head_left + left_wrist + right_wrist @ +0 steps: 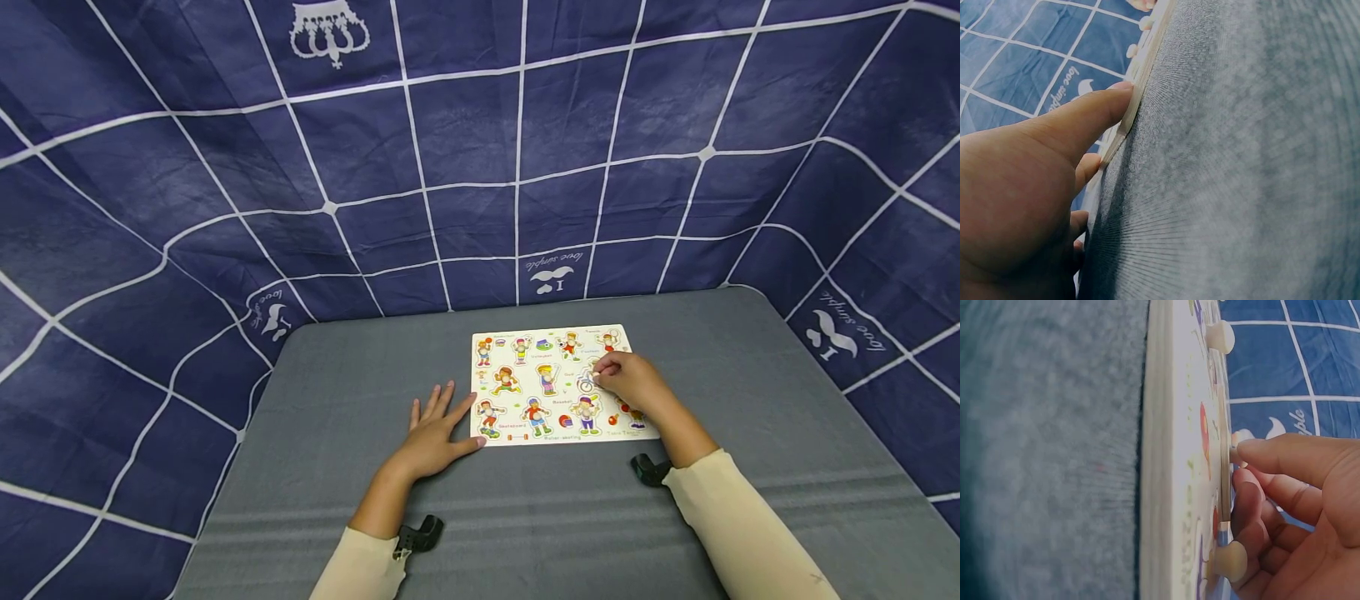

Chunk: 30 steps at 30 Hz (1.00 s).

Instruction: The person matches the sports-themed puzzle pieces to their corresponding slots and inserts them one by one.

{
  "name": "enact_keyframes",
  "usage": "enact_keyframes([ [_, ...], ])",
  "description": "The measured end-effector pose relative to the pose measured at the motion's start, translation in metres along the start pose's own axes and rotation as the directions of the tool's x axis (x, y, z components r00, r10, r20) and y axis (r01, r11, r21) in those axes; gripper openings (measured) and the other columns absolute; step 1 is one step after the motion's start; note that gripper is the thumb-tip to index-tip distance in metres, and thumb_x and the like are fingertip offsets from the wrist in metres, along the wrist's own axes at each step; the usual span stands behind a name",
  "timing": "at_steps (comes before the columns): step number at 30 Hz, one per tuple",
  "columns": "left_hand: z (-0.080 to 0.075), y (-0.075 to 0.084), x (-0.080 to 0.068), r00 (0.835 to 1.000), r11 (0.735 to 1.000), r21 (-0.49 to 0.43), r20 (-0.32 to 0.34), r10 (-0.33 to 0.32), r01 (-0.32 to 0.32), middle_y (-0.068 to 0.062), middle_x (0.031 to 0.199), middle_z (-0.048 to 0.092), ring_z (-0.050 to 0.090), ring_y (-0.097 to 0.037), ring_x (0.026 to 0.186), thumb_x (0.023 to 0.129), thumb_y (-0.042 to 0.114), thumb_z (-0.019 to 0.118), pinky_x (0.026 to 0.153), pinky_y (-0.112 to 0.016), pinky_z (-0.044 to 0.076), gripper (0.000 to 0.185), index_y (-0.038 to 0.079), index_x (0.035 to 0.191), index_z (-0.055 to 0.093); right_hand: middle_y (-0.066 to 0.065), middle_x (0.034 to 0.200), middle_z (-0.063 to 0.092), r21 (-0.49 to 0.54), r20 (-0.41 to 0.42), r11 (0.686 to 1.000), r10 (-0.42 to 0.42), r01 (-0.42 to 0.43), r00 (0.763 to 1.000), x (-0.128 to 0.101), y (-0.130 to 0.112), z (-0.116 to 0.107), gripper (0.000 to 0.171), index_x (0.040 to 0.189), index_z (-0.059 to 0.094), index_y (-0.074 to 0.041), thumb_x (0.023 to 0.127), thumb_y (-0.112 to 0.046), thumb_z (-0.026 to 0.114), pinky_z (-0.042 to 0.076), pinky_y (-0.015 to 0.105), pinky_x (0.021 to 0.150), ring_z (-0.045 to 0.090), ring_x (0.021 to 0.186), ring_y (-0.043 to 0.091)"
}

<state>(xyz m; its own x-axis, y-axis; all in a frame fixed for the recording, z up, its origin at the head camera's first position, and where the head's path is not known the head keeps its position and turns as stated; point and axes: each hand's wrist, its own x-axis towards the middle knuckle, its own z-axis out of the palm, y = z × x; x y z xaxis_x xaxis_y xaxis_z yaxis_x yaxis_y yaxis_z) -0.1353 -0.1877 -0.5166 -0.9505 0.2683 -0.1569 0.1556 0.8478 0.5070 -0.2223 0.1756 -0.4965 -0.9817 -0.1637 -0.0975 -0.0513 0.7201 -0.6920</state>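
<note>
A white wooden puzzle board (551,385) with several cartoon sports figures lies on the grey table (360,392). My left hand (438,427) lies flat on the table, fingers straight, and its fingertips touch the board's left edge. In the left wrist view the thumb (1088,115) rests against the board's thin edge (1146,59). My right hand (615,377) is over the board's right part, with its fingers curled and pinching the small peg of a puzzle piece (1225,481). Other round pegs (1220,336) stand out from the board (1163,450).
A dark blue cloth with white grid lines (480,167) hangs behind and around the table. The table's far edge runs just past the board. Black wrist mounts (420,533) sit on both cream sleeves. Grey table surface lies to the left, right and front of the board.
</note>
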Motion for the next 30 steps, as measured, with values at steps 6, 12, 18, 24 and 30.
enact_keyframes([
  [6, 0.0002, -0.0005, 0.0, 1.0, 1.0, 0.004, 0.001, -0.005, 0.005, -0.008, 0.172, 0.007, -0.003, -0.032, 0.16, 0.091, 0.064, 0.063, 0.123, -0.065, -0.008, 0.081, 0.035, 0.159, 0.031, 0.006, 0.09, 0.067, 0.003, 0.005, 1.0, -0.004, 0.004, 1.0, 0.004, -0.0005, 0.0009, 0.014, 0.102, 0.072, -0.005, 0.094, -0.016, 0.069, 0.044, 0.027, 0.071, 0.056, 0.078, 0.014],
  [12, -0.0007, 0.0008, -0.001, 1.0, 1.0, 0.004, 0.0, -0.008, 0.008, -0.009, 0.172, 0.008, -0.002, -0.033, 0.16, 0.091, 0.063, 0.064, 0.123, -0.065, -0.008, 0.081, 0.034, 0.159, 0.032, 0.006, 0.089, 0.068, -0.031, 0.008, 0.999, -0.03, 0.03, 1.0, 0.0086, 0.0002, 0.0016, 0.012, 0.099, 0.072, -0.006, 0.093, -0.016, 0.069, 0.043, 0.027, 0.072, 0.057, 0.078, 0.014],
  [18, -0.0011, 0.0003, -0.0009, 1.0, 1.0, 0.014, 0.004, -0.013, 0.013, -0.008, 0.172, 0.007, -0.002, -0.033, 0.16, 0.091, 0.064, 0.063, 0.123, -0.065, -0.008, 0.081, 0.034, 0.16, 0.031, 0.006, 0.09, 0.068, -0.016, 0.021, 1.0, -0.02, 0.02, 1.0, 0.0086, 0.0014, 0.0026, 0.013, 0.102, 0.072, -0.006, 0.094, -0.016, 0.069, 0.044, 0.026, 0.071, 0.057, 0.078, 0.013],
  [24, -0.0008, -0.0003, -0.0003, 1.0, 1.0, 0.019, 0.008, -0.013, 0.012, -0.008, 0.172, 0.007, -0.003, -0.033, 0.16, 0.091, 0.064, 0.062, 0.123, -0.065, -0.008, 0.081, 0.034, 0.16, 0.031, 0.006, 0.093, 0.068, 0.026, 0.015, 1.0, 0.008, -0.009, 1.0, 0.0063, 0.0042, 0.005, 0.017, 0.106, 0.073, -0.006, 0.095, -0.017, 0.069, 0.044, 0.026, 0.073, 0.056, 0.079, 0.013],
  [30, -0.0004, -0.0013, 0.0003, 1.0, 1.0, 0.007, 0.004, -0.011, 0.011, -0.01, 0.172, 0.009, -0.001, -0.034, 0.16, 0.091, 0.062, 0.065, 0.123, -0.066, -0.007, 0.081, 0.033, 0.159, 0.033, 0.005, 0.096, 0.07, 0.042, 0.01, 0.999, 0.018, -0.019, 1.0, 0.0028, 0.0086, 0.0082, 0.02, 0.111, 0.074, -0.007, 0.095, -0.017, 0.068, 0.044, 0.028, 0.077, 0.058, 0.082, 0.013],
])
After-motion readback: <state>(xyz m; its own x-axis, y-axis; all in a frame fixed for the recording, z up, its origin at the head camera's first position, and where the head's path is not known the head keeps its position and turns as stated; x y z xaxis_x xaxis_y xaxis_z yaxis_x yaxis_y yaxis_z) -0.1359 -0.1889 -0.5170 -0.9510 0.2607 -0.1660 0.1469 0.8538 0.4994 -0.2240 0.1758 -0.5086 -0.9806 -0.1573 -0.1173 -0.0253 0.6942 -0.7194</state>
